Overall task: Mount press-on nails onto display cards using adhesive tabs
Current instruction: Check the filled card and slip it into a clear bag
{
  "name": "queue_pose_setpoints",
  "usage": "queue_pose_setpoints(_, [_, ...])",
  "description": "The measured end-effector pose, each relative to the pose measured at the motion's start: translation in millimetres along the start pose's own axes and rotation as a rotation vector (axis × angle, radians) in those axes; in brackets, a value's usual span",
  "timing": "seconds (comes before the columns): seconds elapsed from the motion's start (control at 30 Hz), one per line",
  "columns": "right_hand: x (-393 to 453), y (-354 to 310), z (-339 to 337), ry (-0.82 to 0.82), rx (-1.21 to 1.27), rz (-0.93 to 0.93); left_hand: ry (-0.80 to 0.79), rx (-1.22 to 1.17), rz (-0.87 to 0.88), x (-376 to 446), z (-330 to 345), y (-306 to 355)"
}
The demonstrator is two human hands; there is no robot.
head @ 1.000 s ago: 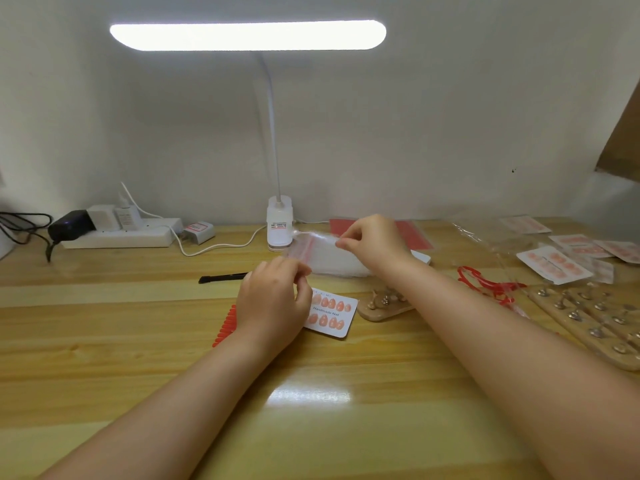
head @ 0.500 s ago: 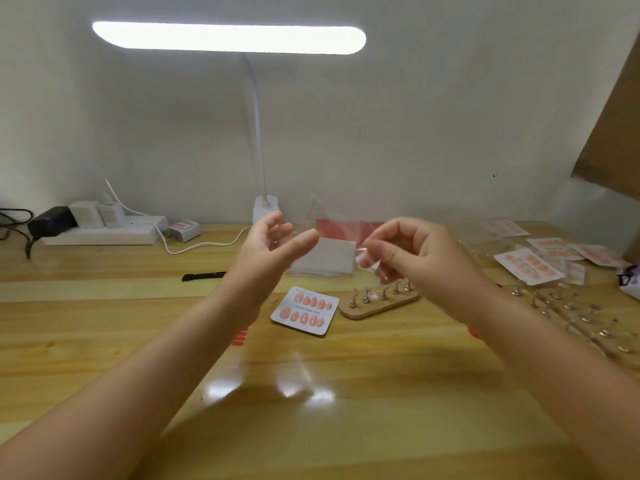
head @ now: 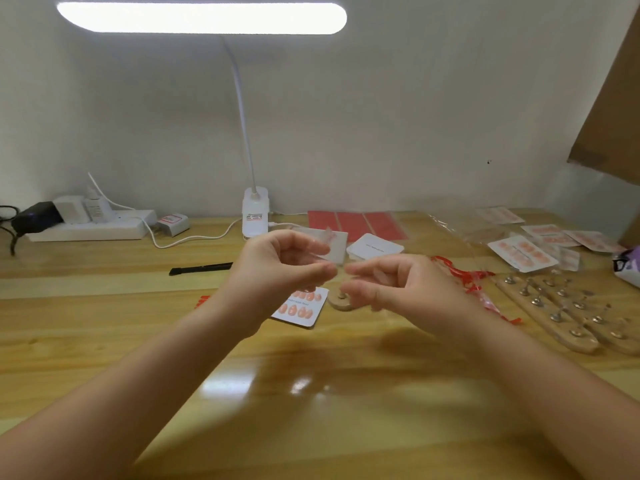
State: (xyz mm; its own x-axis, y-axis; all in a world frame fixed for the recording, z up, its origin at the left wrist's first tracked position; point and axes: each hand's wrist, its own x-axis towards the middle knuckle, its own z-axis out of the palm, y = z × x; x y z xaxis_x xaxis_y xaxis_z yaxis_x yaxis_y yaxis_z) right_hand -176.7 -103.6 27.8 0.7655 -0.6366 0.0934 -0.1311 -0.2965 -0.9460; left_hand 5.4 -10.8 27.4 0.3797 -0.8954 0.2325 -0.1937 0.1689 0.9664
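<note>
Your two hands are raised above the middle of the bench (head: 104,341), fingertips nearly meeting. A second ago they worked low over a clear bag lying toward the back of the bench; since then both have lifted, and the filled display card (head: 300,308) that your left wrist partly covered lies mostly exposed near the bench centre, with two rows of peach press-on nails visible on it.

Left hand (head: 277,268): fingers curled, thumb and forefinger closed together on a thin clear film (head: 329,235) that rises behind the fingertips. The film is faint and blurred; whether it is a bag or a tab backing cannot be told.

Right hand (head: 391,285): fingers curled toward the left hand, tips close together. Whether its grip holds the same film or anything else cannot be told, because of motion blur.

Other items: a blank white card (head: 375,249) and red adhesive sheets (head: 356,223) toward the back edge; finished cards (head: 523,252) and wooden nail stands (head: 568,313) along the right edge; a small stand (head: 341,301) just right of the filled card, partly hidden by your right hand.

Reading: the mounted card appears complete, and lifting the film clear of the bench suggests you are opening or separating it, probably for packing.
</note>
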Motion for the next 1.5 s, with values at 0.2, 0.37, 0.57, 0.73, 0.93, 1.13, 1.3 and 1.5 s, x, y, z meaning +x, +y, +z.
queue_pose_setpoints(0.2, [0,0,5,-0.085,-0.010,0.034,-0.002,0.018,-0.014,-4,5,1])
queue_pose_setpoints(0.37, [0,2,4,-0.004,0.049,0.018,0.018,0.033,-0.029,-3,5,2])
queue_pose_setpoints(0.57, [2,2,2,0.136,0.006,0.010,0.048,0.098,0.084,-3,-1,8])
queue_pose_setpoints(0.73, [0,2,5,0.249,-0.035,-0.085,-0.087,0.130,0.120,-5,-3,12])
queue_pose_setpoints(0.93, [-1,0,6,0.281,-0.220,-0.162,-0.292,0.196,0.090,-6,-6,13])
queue_pose_setpoints(1.13, [-2,-4,-3,0.202,-0.405,-0.214,-0.328,0.208,0.064,-8,-7,19])
queue_pose_setpoints(1.3, [-2,-7,-9,0.153,-0.477,-0.324,-0.345,0.211,0.040,-10,-2,22])
queue_pose_setpoints(1.5, [-5,-4,-2,0.379,-1.067,-0.532,-0.160,0.041,-0.123,-8,1,23])
